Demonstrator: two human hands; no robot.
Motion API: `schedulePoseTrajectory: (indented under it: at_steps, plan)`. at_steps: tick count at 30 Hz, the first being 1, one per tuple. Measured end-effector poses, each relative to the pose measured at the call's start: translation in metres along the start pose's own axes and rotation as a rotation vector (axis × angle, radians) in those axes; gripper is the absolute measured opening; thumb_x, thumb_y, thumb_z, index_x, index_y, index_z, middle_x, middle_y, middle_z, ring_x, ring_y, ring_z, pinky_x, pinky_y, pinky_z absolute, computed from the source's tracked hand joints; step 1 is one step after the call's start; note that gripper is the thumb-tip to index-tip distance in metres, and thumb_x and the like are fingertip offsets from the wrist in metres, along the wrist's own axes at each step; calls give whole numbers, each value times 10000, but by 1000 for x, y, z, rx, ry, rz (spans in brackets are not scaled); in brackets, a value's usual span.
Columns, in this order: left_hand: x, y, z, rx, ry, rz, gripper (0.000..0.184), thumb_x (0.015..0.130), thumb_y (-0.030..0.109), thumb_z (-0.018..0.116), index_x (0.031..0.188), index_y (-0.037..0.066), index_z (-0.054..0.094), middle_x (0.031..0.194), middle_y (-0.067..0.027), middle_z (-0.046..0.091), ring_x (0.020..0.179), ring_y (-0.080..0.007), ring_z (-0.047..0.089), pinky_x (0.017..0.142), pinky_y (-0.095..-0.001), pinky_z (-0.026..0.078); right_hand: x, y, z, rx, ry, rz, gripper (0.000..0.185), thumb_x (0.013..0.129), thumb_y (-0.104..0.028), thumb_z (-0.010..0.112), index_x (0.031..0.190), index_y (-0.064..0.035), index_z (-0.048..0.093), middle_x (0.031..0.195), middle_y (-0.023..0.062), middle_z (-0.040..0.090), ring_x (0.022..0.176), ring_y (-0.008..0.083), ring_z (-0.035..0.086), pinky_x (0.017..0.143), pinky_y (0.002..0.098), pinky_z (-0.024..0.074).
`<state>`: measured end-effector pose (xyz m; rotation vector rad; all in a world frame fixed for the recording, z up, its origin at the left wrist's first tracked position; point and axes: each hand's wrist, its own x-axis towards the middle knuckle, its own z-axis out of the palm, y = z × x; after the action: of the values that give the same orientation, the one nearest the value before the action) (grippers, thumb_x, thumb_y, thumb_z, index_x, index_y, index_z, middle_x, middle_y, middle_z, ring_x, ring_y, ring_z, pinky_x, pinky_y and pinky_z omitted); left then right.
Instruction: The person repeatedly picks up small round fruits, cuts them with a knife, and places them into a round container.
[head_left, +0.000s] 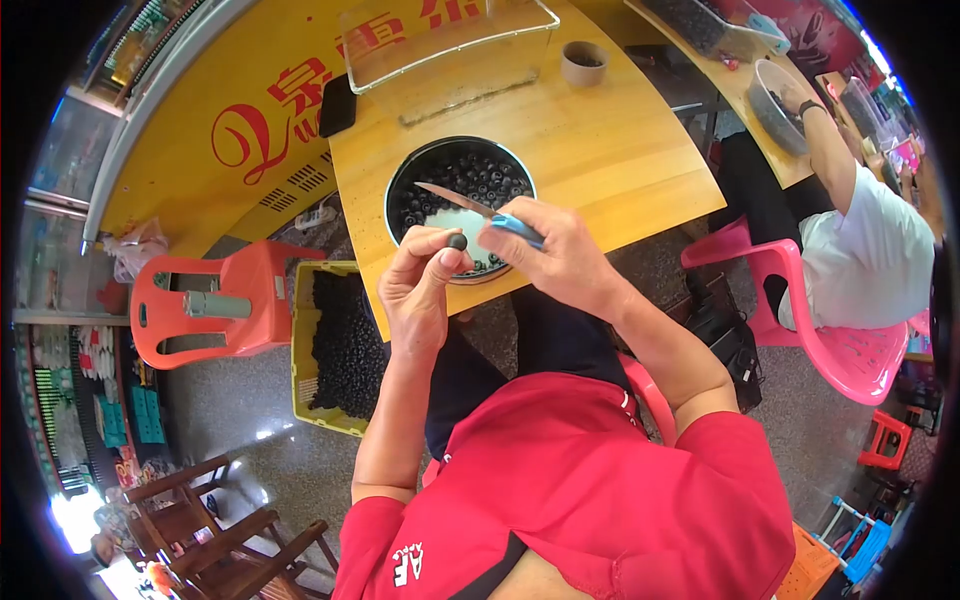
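Note:
My left hand [415, 285] pinches a small dark round piece [457, 242], perhaps a fruit or nut, between thumb and fingertips. My right hand [565, 250] is wrapped round the blue handle of a small knife [455, 198]. Its blade points up and left, apart from the piece. Below both hands, at the table's near edge, sits a round dark-walled bowl [412, 170]. Many similar dark round pieces [485, 175] lie in it, along with something pale near the front. My hands hide part of its near side.
On the wooden table [630, 150] are a clear bin [450, 50], a phone [338, 105] and a cup [584, 63]. A yellow crate [302, 375] of dark pieces and an orange chair [165, 310] stand left. A person [855, 250] sits right, one hand in a tub [765, 105].

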<state>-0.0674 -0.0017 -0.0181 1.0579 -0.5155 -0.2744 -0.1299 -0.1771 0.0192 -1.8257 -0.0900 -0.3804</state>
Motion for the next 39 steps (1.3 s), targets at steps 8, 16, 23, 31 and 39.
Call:
schedulePoseTrajectory:
  at_steps: [8, 16, 23, 31, 39]
  plan:
    - [-1, 4, -1, 296, -16, 135, 183, 872, -38, 666, 1054, -23, 680, 1028, -71, 576, 900, -124, 612, 800, -233, 522, 0, -3, 14, 549, -91, 281, 241, 968, -245, 620, 951, -5, 635, 863, 27, 662, 854, 71, 626, 734, 239, 525]
    - [-12, 15, -9, 195, 24, 73, 137, 900, -1, 630, 1036, -14, 624, 1016, -99, 571, 867, -170, 620, 786, -286, 500, -2, 16, 7, 300, -56, 192, 224, 977, -235, 602, 947, -17, 639, 866, 14, 646, 806, 72, 592, 735, 235, 497]
    - [-62, 40, -130, 632, 364, -123, 176, 900, 4, 646, 1071, -9, 604, 1019, -54, 582, 826, -99, 595, 754, -228, 501, -4, 49, -40, 218, 140, 327, 245, 962, -253, 625, 935, -11, 652, 785, -7, 617, 741, 61, 543, 683, 221, 439]
    - [-56, 66, -134, 1265, 230, 65, 190, 881, 22, 649, 1070, 4, 644, 958, -76, 615, 773, -164, 595, 694, -280, 492, -13, 75, -51, -3, 189, 352, 263, 959, -262, 626, 922, -3, 652, 753, 0, 614, 709, 62, 528, 647, 230, 426]
    - [54, 37, -44, 1412, -591, 172, 106, 826, 54, 651, 926, 16, 643, 842, -133, 631, 820, -300, 636, 710, -378, 494, -13, 75, -38, 31, 174, 254, 273, 960, -262, 625, 868, -5, 629, 723, -6, 595, 683, 61, 496, 621, 242, 416]
